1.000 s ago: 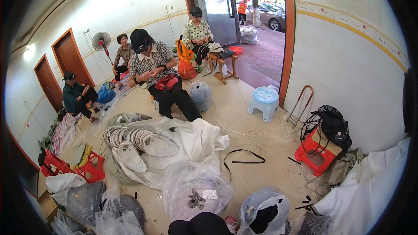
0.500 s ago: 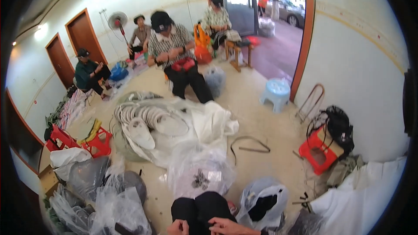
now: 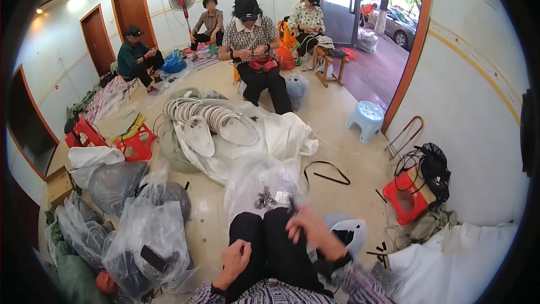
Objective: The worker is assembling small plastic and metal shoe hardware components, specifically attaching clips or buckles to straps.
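Observation:
My left hand rests over my left thigh with its fingers curled closed; whatever they hold, if anything, is hidden. Over my right thigh, my right hand is slightly blurred, its fingers bent together. A small dark thing shows at its fingertips, too indistinct to name. Just beyond my knees lies a clear plastic sheet or bag, bearing a small pile of dark pieces and a white label. Close to my right forearm stands a pale plastic bag with dark contents.
Ahead, stacked white oval pieces lie on white sheeting. Filled plastic bags crowd the left, a phone on top. At right are a black strap, a red stool and a blue stool. Several people sit farther off.
My right hand has risen from my lap and moved forward toward the pile of dark pieces. My left hand remains closed over my lap. The view has tilted down, showing more of my forearms.

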The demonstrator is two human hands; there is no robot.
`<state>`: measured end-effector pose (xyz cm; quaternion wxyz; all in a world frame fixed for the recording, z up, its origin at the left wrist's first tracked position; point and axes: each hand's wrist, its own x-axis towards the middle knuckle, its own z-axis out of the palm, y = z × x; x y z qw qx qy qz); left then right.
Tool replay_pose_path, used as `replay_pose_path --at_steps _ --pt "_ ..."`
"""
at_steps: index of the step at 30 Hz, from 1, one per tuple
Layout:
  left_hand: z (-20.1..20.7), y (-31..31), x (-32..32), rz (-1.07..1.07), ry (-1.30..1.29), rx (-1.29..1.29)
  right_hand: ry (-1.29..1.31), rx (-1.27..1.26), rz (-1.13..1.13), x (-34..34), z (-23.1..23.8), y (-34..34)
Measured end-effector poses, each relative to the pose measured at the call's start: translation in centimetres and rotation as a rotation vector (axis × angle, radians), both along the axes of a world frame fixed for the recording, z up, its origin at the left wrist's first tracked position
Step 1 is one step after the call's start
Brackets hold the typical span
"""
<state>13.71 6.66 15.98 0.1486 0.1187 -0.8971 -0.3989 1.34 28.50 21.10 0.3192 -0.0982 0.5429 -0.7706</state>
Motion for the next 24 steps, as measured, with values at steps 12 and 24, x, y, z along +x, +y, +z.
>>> replay_pose_path --at_steps 12,24 --pt "-2.9 -0.9 1.1 -0.105 0.124 0.114 0.070 -0.432 -0.338 -14.5 8.3 4.3" --pt "-2.2 -1.3 0.3 0.009 0.057 0.102 0.151 0.076 -0.347 -16.1 2.9 8.3"
